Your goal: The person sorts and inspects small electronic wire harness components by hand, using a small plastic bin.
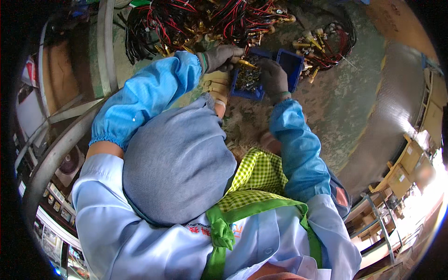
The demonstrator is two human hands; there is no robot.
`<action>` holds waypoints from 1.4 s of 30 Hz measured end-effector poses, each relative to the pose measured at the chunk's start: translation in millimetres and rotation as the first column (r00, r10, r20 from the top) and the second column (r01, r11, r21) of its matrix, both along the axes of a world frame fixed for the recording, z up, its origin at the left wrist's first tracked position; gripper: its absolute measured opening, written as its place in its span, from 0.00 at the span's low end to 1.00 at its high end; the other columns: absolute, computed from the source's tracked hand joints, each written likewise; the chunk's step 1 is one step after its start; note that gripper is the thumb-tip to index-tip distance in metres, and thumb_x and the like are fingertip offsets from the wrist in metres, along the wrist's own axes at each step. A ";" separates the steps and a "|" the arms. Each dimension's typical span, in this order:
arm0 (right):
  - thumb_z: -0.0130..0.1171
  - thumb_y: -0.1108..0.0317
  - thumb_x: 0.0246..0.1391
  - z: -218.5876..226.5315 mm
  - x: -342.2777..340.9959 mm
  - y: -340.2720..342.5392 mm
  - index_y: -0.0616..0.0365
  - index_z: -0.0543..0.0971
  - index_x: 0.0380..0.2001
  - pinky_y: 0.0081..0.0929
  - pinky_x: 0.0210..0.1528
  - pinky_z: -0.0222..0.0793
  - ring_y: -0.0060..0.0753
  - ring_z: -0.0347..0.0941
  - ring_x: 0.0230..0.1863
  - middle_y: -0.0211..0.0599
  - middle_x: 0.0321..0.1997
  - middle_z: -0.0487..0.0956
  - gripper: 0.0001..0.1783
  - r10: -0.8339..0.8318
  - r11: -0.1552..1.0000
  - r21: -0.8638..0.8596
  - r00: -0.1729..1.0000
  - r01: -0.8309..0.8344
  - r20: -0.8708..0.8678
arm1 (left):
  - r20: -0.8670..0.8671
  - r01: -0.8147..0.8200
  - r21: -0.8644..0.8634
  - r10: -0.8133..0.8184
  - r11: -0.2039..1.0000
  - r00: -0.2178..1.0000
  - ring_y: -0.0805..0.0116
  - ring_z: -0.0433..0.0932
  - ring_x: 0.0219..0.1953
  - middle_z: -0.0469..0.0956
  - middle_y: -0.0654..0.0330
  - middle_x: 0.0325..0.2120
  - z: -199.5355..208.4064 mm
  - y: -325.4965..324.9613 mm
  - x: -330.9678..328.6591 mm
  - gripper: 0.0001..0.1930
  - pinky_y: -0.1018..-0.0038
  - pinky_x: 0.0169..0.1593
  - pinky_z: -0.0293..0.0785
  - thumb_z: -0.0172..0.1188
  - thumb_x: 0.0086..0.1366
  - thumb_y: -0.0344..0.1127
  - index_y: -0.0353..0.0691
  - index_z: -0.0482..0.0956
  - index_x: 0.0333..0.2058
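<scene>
In a grey glove, my left hand is closed around a brass-coloured fitting, whose tapered end points right over a blue bin. Small metal parts lie loose inside that blue bin. My right hand, also gloved in grey, is at the bin's right side with its fingers curled toward the parts. What those fingertips hold, if anything, is hidden. A second blue bin stands just right of my right hand.
Bundles of black and red cables with brass fittings lie beyond the bins. Another cable coil with fittings is at the far right. A metal frame rises on the left. My sandalled foot is close to the bin on the green floor.
</scene>
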State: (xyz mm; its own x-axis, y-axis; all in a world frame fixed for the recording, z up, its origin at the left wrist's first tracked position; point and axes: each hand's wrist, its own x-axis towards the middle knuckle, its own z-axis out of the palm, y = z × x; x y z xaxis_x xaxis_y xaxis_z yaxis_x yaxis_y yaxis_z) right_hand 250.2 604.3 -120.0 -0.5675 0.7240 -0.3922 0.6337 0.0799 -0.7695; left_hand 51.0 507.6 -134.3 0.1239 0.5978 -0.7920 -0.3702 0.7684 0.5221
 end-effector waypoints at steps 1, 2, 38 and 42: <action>0.49 0.75 0.49 1.7 1.0 -1.3 0.64 0.79 0.30 0.31 0.44 0.71 0.38 0.72 0.45 0.41 0.46 0.75 0.10 0.072 0.996 0.064 0.996 -0.068 -0.054 | -0.002 -0.005 0.002 0.005 1.000 1.000 0.77 0.63 0.24 0.67 0.67 0.30 -1.6 -0.6 -1.6 0.21 0.80 0.25 0.62 0.51 0.60 0.56 0.49 0.72 0.44; 0.49 0.74 0.49 4.0 2.9 -2.2 0.64 0.79 0.31 0.32 0.44 0.71 0.38 0.73 0.45 0.41 0.46 0.75 0.10 0.147 0.982 0.131 0.984 -0.132 -0.104 | 0.002 0.001 0.022 -0.001 1.000 1.000 0.77 0.63 0.25 0.67 0.67 0.28 -3.3 -1.3 -3.4 0.20 0.80 0.25 0.62 0.51 0.60 0.56 0.48 0.72 0.43; 0.49 0.64 0.52 -67.8 53.0 -130.3 0.52 0.68 0.51 0.45 0.44 0.69 0.51 0.70 0.47 0.47 0.52 0.68 0.20 0.821 0.552 -0.205 0.483 -0.808 0.305 | -0.577 0.723 -0.062 -0.616 0.688 0.536 0.66 0.73 0.42 0.74 0.55 0.44 31.7 -19.2 -124.6 0.26 0.70 0.45 0.70 0.58 0.55 0.41 0.43 0.67 0.54; 0.47 0.67 0.54 -78.0 43.7 -134.1 0.51 0.65 0.54 0.49 0.48 0.66 0.50 0.65 0.52 0.47 0.58 0.61 0.22 0.798 0.548 -0.187 0.442 -0.815 0.409 | -0.790 0.777 -0.235 -0.581 0.583 0.197 0.50 0.70 0.47 0.70 0.46 0.45 13.7 -22.6 -85.4 0.27 0.59 0.49 0.67 0.55 0.55 0.42 0.42 0.65 0.54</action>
State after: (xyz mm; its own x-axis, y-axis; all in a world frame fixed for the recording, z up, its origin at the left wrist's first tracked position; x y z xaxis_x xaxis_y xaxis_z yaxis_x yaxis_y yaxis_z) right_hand 293.8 470.3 -198.0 -0.6948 0.0422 -0.7180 0.5028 0.7423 -0.4429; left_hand -34.4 485.0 -120.6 0.0157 0.7265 -0.6870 0.8365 0.3669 0.4071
